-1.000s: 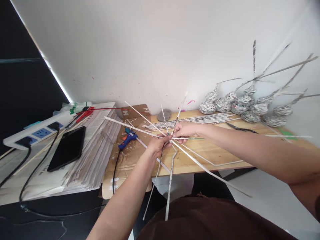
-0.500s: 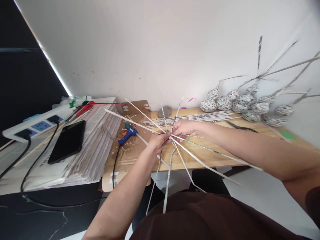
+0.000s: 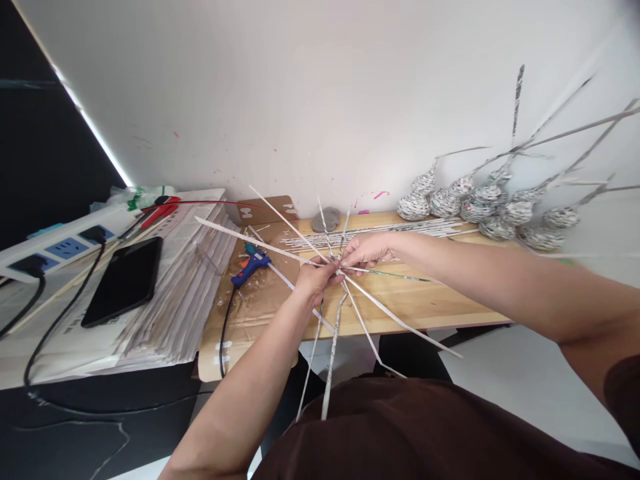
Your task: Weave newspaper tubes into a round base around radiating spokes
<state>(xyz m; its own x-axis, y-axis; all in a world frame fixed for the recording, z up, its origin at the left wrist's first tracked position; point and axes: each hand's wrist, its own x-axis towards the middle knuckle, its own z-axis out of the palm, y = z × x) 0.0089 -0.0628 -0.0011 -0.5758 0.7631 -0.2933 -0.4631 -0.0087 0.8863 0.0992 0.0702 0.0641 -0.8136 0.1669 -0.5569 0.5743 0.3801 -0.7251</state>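
Several rolled paper sticks [image 3: 400, 320] cross at one centre and fan out in all directions above the wooden table. My left hand [image 3: 317, 277] is closed on them at the left of that crossing, thumb on top. From the right, my right hand [image 3: 364, 252] pinches the sticks close to the centre, its fingertips near my left thumb. The crossing itself is mostly covered by my fingers. Two of the sticks near my body are bent partway along. A blue glue gun [image 3: 253, 267] lies on the cardboard [image 3: 260, 320] left of my hands.
Loose paper sticks [image 3: 400, 230] lie along the back of the table [image 3: 420, 307], beside a grey stone-like lump [image 3: 326, 219]. Woven paper gourd shapes [image 3: 470, 200] with long stick ends stand at the right. Stacked newspapers [image 3: 175, 300], a phone [image 3: 125, 280] and a power strip [image 3: 65, 250] are left.
My right hand has shifted slightly at the centre. A green-marked stick on the right now passes behind my right forearm, and the upper sticks have tilted left. The whole view has shifted slightly.
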